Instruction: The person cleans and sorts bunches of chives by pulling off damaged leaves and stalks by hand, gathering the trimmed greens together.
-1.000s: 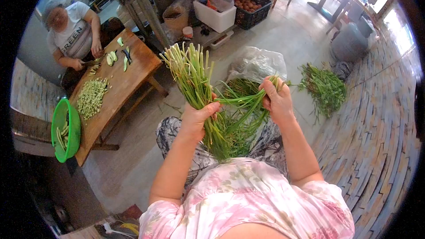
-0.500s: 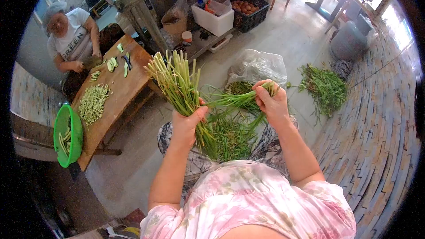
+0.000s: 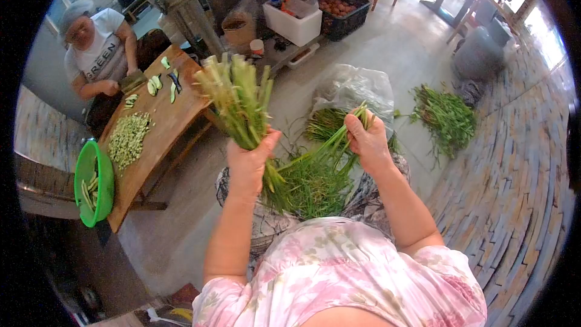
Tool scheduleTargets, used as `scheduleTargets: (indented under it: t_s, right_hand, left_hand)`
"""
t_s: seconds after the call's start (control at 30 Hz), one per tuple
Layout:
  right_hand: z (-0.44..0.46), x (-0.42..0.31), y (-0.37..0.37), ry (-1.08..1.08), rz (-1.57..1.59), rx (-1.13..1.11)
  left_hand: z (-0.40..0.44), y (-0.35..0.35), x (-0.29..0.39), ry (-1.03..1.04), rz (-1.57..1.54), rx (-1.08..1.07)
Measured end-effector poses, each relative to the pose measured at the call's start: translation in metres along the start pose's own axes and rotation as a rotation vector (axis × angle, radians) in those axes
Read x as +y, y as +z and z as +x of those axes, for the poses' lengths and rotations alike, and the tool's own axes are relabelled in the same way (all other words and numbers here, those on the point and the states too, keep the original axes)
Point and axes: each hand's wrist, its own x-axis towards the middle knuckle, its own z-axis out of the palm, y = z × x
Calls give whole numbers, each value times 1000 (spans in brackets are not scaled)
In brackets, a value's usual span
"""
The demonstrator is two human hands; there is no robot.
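Note:
My left hand [image 3: 249,163] is wrapped round a thick bundle of green stems [image 3: 233,100], its pale cut ends up and slightly blurred. In my right hand [image 3: 368,139] a thin bunch of green stalks [image 3: 340,140] is pinched, trailing down and left toward the bundle. Loose greens [image 3: 315,188] lie in a heap between my knees, below both hands. Beyond my right hand, a clear plastic bag [image 3: 354,88] stands on the floor with more greens at its mouth. Another pile of leafy greens [image 3: 445,118] rests on the floor at the right.
At the left, a person [image 3: 100,54] holds a knife over a wooden table [image 3: 172,109] with chopped pieces [image 3: 128,139]. A green basin [image 3: 97,184] sits at its near end. A white box [image 3: 295,21] and black crate [image 3: 345,15] stand behind; a gas cylinder [image 3: 478,54] is at right.
My left hand has moved left with the bundle since the earliest frame. My right hand has shifted slightly left, its stalks now hanging lower. The co-worker's knife has moved a little.

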Motion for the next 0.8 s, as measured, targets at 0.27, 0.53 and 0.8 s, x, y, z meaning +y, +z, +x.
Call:
scheduleTargets:
  t_s: [0.27, 0.53, 0.8]
  right_hand:
    - [-5, -6, 7, 51, 76, -172]
    - [-3, -2, -11, 45, 343, -244]
    - [-4, 3, -8, 55, 262, -185]
  left_hand:
    - [0, 31, -16, -214, -80, -339]
    - [-12, 26, -3, -173, -73, -272]
    - [-25, 7, 4, -37, 66, -244]
